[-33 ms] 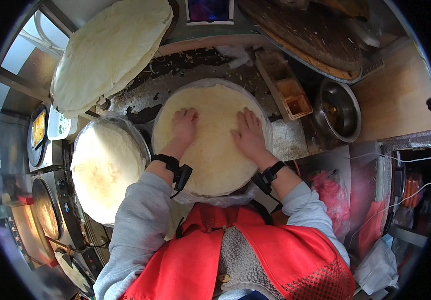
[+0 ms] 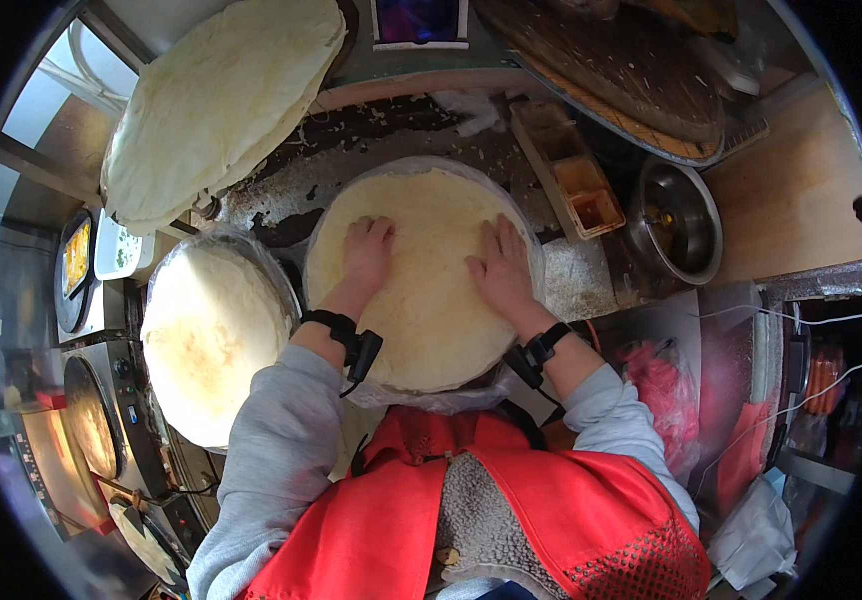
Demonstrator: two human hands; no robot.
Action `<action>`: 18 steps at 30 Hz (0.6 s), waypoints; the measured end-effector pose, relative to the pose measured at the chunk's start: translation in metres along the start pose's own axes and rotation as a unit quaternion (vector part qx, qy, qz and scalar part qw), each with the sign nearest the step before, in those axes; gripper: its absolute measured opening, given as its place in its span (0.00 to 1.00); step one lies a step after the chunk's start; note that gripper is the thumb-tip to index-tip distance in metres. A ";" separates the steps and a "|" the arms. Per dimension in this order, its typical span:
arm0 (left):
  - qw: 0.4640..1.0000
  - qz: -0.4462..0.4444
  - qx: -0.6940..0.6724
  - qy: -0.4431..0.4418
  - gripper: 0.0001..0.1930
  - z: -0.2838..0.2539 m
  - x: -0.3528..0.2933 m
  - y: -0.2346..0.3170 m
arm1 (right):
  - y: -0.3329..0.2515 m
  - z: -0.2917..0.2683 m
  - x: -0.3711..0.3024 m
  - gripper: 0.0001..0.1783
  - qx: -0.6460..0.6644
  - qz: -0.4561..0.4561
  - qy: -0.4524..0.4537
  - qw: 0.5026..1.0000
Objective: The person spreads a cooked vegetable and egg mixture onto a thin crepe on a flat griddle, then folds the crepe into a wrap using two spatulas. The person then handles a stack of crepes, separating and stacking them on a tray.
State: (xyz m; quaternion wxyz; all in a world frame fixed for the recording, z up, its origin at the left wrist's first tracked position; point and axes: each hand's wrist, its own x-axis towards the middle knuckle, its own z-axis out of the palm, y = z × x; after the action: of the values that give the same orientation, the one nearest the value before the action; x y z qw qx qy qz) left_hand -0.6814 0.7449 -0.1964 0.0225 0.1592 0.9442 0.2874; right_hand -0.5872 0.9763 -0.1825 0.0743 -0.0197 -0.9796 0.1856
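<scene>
In front of me lies a large round flatbread [image 2: 421,330], thin and pale, on a clear plastic sheet [image 2: 538,262] that sticks out around its rim. My left hand [image 2: 367,255] rests on the bread's left part, fingers forward and slightly bent, holding nothing. On the right part lies my right hand [image 2: 503,265], palm down, fingers stretched and thumb apart. Both wrists wear a black strap with a small device. Left of this bread is another pale round flatbread [image 2: 213,340], brightly lit, also with plastic at its edge.
Large flat sheets of bread [image 2: 226,110] lean at the far left. Beyond my right hand are a sectioned seasoning box [image 2: 569,170], a metal pot [image 2: 708,215] and a brown round board [image 2: 611,75]. Round griddles [image 2: 93,415] line the left side, near a white tray [image 2: 123,250].
My right hand has shifted slightly to the right on the flatbread, its fingers a little closer together. My left hand stays nearly in place.
</scene>
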 end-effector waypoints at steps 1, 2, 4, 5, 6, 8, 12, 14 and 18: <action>0.999 0.035 0.019 0.031 0.15 0.001 -0.003 -0.002 | 0.002 0.000 0.000 0.32 0.029 -0.006 0.029 0.999; 0.997 0.051 0.039 0.044 0.18 0.001 -0.009 -0.002 | 0.005 -0.002 0.000 0.32 0.052 0.005 0.027 0.998; 0.989 0.087 0.110 0.056 0.23 -0.001 -0.026 0.002 | 0.009 -0.006 0.002 0.32 0.097 0.021 0.017 0.995; 0.980 0.106 0.159 0.053 0.26 0.000 -0.039 0.009 | 0.011 -0.008 0.004 0.31 0.119 0.027 0.009 0.992; 0.969 0.125 0.208 0.049 0.29 0.000 -0.050 0.017 | 0.012 -0.011 0.007 0.31 0.141 0.034 0.000 0.989; 0.968 0.156 0.196 -0.027 0.33 -0.003 -0.066 0.029 | 0.015 -0.015 0.015 0.29 0.166 0.083 -0.002 0.983; 0.964 0.207 0.120 -0.117 0.37 -0.008 -0.096 0.049 | 0.018 -0.015 0.037 0.23 0.280 0.179 -0.044 0.942; 0.957 0.234 0.108 -0.135 0.39 -0.010 -0.112 0.055 | 0.021 -0.016 0.045 0.20 0.266 0.171 -0.037 0.948; 0.944 0.281 0.068 -0.158 0.39 -0.016 -0.149 0.059 | 0.014 -0.032 0.042 0.14 0.301 0.086 -0.027 0.949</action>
State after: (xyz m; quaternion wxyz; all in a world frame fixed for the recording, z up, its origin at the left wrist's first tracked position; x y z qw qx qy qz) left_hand -0.5255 0.7356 -0.1581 0.0791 0.4623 0.8628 0.1886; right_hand -0.6239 1.0035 -0.1518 0.0342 -0.0755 -0.8744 0.4780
